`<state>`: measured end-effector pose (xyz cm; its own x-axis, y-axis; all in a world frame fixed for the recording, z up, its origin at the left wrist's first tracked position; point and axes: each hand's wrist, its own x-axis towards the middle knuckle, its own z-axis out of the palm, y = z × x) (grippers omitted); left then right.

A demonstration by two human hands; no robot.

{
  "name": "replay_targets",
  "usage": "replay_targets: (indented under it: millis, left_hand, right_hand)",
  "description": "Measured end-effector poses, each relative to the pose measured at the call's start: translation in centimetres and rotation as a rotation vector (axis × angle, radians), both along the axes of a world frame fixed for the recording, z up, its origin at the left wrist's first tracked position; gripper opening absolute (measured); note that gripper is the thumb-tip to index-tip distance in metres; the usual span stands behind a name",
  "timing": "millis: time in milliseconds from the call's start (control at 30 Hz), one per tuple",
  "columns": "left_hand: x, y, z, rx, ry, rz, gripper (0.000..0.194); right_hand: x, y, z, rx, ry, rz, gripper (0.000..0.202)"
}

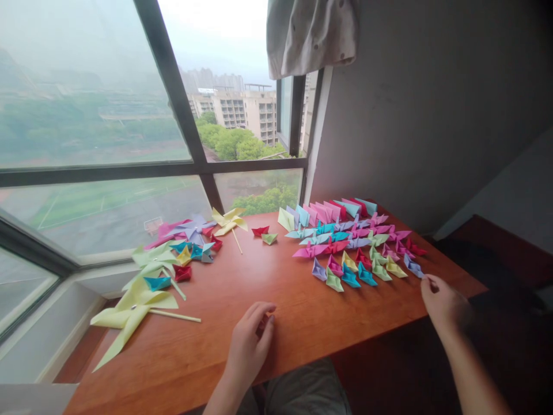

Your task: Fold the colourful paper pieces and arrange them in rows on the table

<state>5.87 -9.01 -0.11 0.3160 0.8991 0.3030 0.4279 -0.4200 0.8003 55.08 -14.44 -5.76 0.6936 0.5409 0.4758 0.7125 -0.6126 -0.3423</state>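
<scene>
At the right end of the front row, my right hand [444, 304] pinches the near tip of a lavender paper boat [413, 266], which sits on the table. My left hand [254, 333] rests on the near edge of the wooden table [285, 282], loosely curled, thumb apart from the fingers, with nothing in it. Beside the lavender boat are a yellow paper boat [396, 267] and a green one [380, 271]. Further left in the front rows stand blue boats [351, 278] and a pink boat [334, 266]. Behind them lie rows of folded paper cranes [317, 237].
Upright folded papers [324, 212] line the back. Left of centre are a yellow pinwheel [136, 308], a green pinwheel [158, 262], another yellow pinwheel [228, 221] and several paper boats [182, 272]. A red boat [260, 231] lies mid-table. Windows [242, 167] and a wall [410, 115] border the table.
</scene>
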Motion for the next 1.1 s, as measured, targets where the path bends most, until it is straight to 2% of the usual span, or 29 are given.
replay_targets:
  millis: [233,1100]
  left_hand:
    - [0.0,0.0,0.1,0.003,0.009,0.002,0.016]
    - [0.0,0.0,-0.1,-0.001,0.034,-0.014,0.018]
  right_hand:
    - [-0.1,1.1,0.0,-0.012,0.024,0.002,0.027]
    - [-0.3,1.5,0.9,-0.059,0.056,-0.013,0.028]
